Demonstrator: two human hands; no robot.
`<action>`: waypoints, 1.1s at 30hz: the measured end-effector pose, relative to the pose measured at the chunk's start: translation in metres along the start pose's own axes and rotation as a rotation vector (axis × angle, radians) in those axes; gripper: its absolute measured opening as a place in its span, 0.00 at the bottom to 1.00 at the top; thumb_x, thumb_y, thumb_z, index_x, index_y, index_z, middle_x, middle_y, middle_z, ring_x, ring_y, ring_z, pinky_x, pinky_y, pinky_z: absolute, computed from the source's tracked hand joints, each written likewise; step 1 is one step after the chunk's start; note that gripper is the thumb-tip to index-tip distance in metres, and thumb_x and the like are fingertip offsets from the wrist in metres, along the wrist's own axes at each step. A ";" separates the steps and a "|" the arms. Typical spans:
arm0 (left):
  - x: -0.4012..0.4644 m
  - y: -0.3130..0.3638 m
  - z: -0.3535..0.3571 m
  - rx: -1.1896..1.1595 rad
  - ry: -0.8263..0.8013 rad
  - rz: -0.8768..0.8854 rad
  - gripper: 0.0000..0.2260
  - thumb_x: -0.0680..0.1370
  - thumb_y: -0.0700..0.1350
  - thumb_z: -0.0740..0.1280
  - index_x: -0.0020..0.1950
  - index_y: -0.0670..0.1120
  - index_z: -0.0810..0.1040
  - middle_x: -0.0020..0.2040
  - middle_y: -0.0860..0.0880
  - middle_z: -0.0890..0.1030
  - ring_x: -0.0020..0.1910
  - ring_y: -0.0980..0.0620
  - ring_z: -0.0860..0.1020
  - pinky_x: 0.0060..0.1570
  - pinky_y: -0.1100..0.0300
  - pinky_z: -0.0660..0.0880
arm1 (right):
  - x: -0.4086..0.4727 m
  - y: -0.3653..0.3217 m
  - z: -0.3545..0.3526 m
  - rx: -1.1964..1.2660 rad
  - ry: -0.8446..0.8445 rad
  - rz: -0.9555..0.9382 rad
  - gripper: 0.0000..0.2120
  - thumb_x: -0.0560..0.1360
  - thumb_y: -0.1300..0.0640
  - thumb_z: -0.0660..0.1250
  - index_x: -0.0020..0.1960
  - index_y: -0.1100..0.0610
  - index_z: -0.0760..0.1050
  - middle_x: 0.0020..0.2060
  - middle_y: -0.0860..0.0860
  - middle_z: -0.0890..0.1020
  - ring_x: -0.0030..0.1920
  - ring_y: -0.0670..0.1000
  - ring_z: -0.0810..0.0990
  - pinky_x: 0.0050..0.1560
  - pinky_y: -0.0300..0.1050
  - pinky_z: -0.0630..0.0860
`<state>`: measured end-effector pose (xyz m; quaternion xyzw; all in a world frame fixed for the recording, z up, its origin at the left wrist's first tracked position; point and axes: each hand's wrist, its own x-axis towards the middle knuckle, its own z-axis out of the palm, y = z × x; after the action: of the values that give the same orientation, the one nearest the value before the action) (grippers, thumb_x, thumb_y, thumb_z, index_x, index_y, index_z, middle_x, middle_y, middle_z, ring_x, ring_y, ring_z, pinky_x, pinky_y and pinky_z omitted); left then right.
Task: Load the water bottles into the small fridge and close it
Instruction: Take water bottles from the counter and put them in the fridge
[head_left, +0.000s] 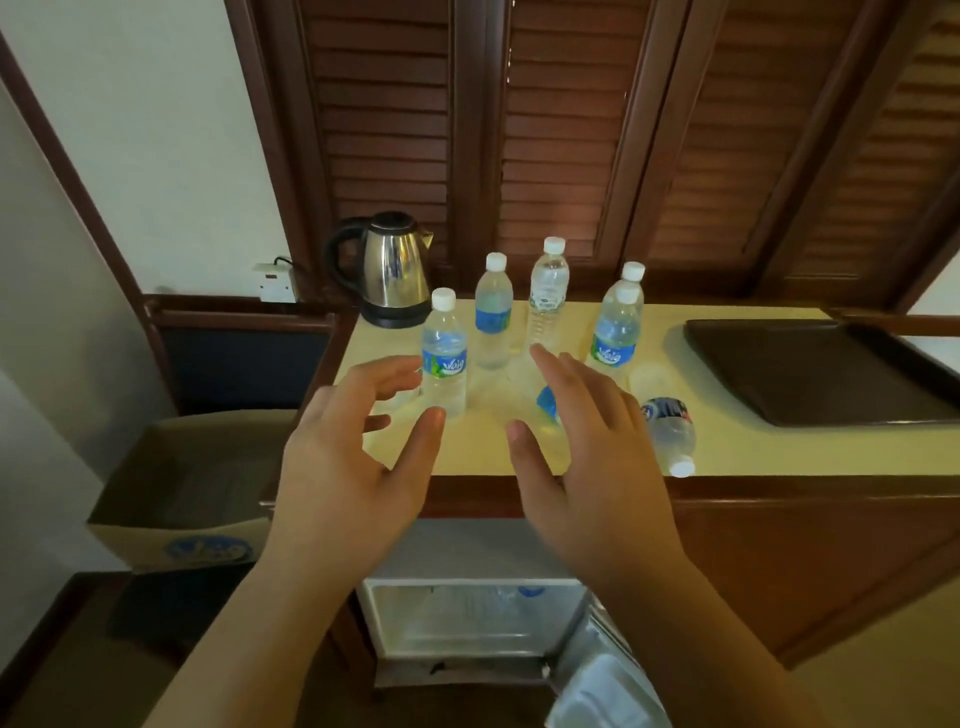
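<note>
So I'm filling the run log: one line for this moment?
left hand open | right hand open | bottles on counter | fridge open

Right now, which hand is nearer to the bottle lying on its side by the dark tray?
The right hand. It hovers just left of the lying bottle, not touching it. The left hand is farther left, beside an upright bottle.

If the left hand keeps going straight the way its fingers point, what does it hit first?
Most likely the nearest upright bottle. The left hand is open, its fingertips aimed at that bottle's label and nearly on it. Depth from one view is uncertain, but nothing seems to lie between them.
</note>
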<state>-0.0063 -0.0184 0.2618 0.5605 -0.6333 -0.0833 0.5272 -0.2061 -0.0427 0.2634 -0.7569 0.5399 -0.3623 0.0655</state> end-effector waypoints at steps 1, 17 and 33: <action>0.010 -0.012 0.002 0.003 -0.007 -0.020 0.20 0.78 0.53 0.71 0.70 0.54 0.76 0.63 0.61 0.80 0.64 0.57 0.79 0.57 0.64 0.77 | 0.012 0.000 0.008 0.012 -0.002 0.003 0.30 0.81 0.39 0.59 0.80 0.40 0.55 0.77 0.45 0.66 0.77 0.51 0.63 0.71 0.60 0.72; 0.099 -0.215 0.052 0.359 -0.324 -0.360 0.24 0.77 0.58 0.74 0.71 0.60 0.72 0.66 0.55 0.79 0.64 0.53 0.76 0.60 0.59 0.74 | 0.195 -0.006 0.143 -0.053 -0.103 0.125 0.27 0.80 0.45 0.68 0.77 0.47 0.67 0.63 0.52 0.77 0.63 0.56 0.74 0.61 0.51 0.75; 0.010 -0.140 0.025 0.412 0.030 -0.138 0.18 0.78 0.47 0.75 0.65 0.43 0.81 0.55 0.45 0.86 0.51 0.51 0.85 0.46 0.63 0.78 | 0.070 0.020 0.074 0.053 0.152 0.059 0.13 0.78 0.48 0.74 0.60 0.51 0.81 0.49 0.45 0.78 0.47 0.44 0.76 0.41 0.37 0.74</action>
<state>0.0635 -0.0882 0.1596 0.6994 -0.5893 0.0201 0.4039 -0.1651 -0.1330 0.2329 -0.7091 0.5555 -0.4309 0.0548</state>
